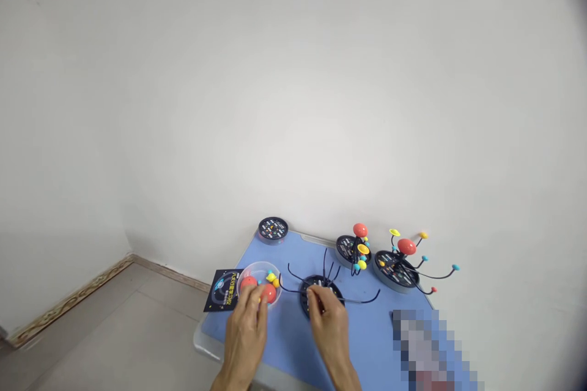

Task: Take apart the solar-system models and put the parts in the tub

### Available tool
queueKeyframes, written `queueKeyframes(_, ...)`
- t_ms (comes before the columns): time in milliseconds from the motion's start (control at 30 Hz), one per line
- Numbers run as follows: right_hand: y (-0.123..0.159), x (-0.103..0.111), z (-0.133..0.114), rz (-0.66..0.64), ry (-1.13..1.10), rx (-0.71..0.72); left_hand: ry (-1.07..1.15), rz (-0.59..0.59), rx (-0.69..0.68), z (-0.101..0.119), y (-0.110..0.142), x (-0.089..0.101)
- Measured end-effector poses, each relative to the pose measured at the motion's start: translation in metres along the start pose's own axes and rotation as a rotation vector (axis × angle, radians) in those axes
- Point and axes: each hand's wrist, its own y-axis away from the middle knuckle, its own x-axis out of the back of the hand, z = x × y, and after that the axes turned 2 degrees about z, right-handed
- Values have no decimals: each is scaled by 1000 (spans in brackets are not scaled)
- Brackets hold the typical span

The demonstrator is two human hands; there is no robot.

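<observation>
"Head view: where is the black base (305,299)?"

"On the blue counter (287,342), under the right hand (331,322), with bent rods (362,302) sticking out around it. That hand's grip is pressed together; whether a rod is pinched, I can't tell."

"And the left hand (244,330)?"

"Fingers curled over the clear bowl (258,267), by the red balls (268,294). I can't tell if its grip pinches one."

"What could go wrong?"

"One rod reaches the bowl's rim. A sleeve or finger snagging it might drag the base or tip the bowl, and balls would roll off the nearby edge, past the card (221,286)."
</observation>
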Motion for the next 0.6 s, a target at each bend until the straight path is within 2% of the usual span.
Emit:
queueKeyframes(67, -11, 23, 19, 45, 107, 53, 115, -79, -6, 23, 5, -17)
queueKeyframes(133, -27, 42, 32, 69, 251, 164, 180, -214, 36, 45, 7, -39)
queueKeyframes(233, -52, 61, 39, -71, 428, 335, 170, -398, 148, 69, 3, -71)
queueKeyframes(333, -69, 66, 36, -305, 535, 403, 105, -487, 240, 81, -4, -92)
queueKeyframes(433, -77, 64, 32, -520, 577, 422, 39, -528, 283, 85, -10, -102)
queueKeyframes(500, -80, 61, 30, -602, 594, 426, 3, -556, 290, 85, -12, -104)
queueKeyframes(600, -82, 57, 30, -661, 591, 398, -30, -563, 283, 83, -13, -106)
